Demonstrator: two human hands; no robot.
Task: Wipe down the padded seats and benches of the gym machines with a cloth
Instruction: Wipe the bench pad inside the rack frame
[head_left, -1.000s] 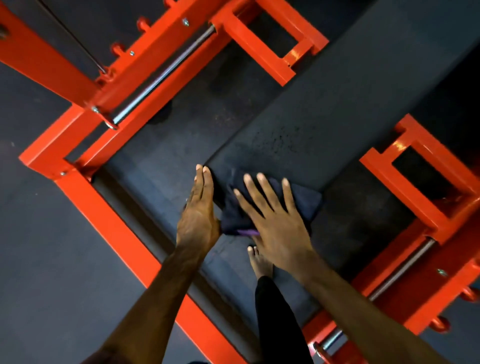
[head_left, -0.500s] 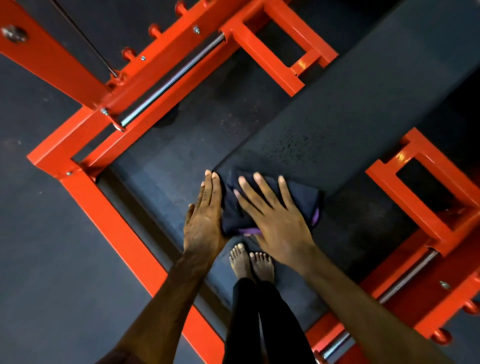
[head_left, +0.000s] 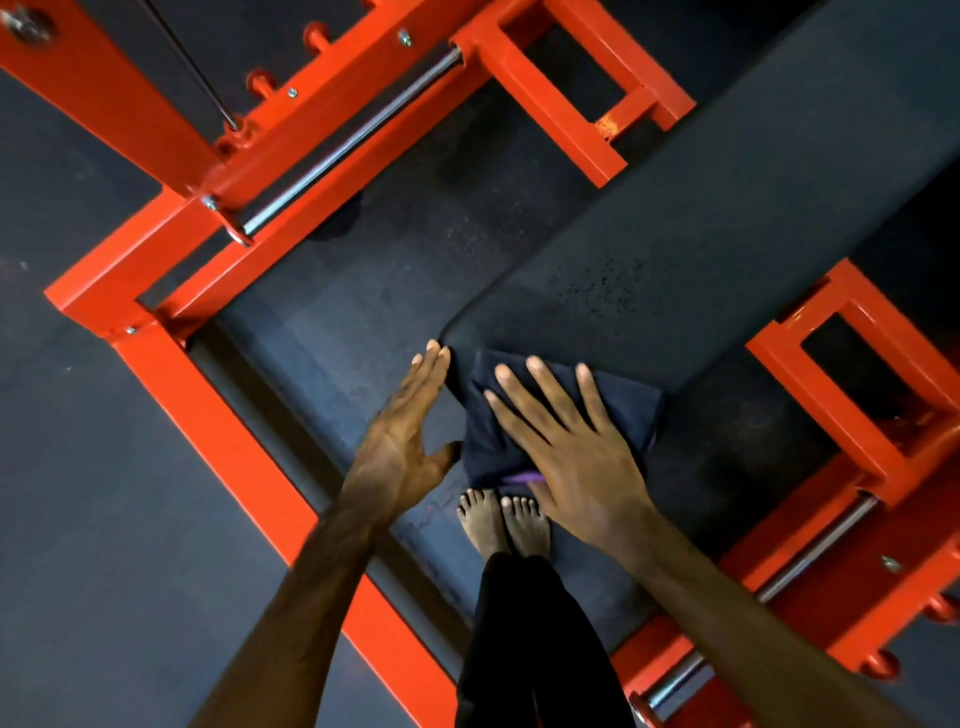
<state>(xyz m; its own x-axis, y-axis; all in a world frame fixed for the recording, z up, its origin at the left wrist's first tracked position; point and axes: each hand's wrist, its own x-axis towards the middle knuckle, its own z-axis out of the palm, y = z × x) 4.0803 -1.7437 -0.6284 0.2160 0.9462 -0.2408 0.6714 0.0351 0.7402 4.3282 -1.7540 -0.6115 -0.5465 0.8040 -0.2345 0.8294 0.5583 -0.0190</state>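
Head view: right hand (head_left: 576, 457) lies flat, fingers spread, its grip apart, pressing a folded dark cloth (head_left: 618, 410) onto the padded worktop's (head_left: 701, 218) near end; left hand (head_left: 400, 441), fingers straight, touches the pad's side edge

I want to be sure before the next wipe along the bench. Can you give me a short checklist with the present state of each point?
1. Cloth lies flat on the bench end: ok.
2. Right hand presses the cloth with spread straight fingers: ok.
3. Left hand steadies the bench edge, clear of the cloth: ok.
4. Bench surface ahead has nothing lying on it: ok.
5. Dark specks ahead are dirt or wear: cannot tell.
6. Cloth is damp: cannot tell.
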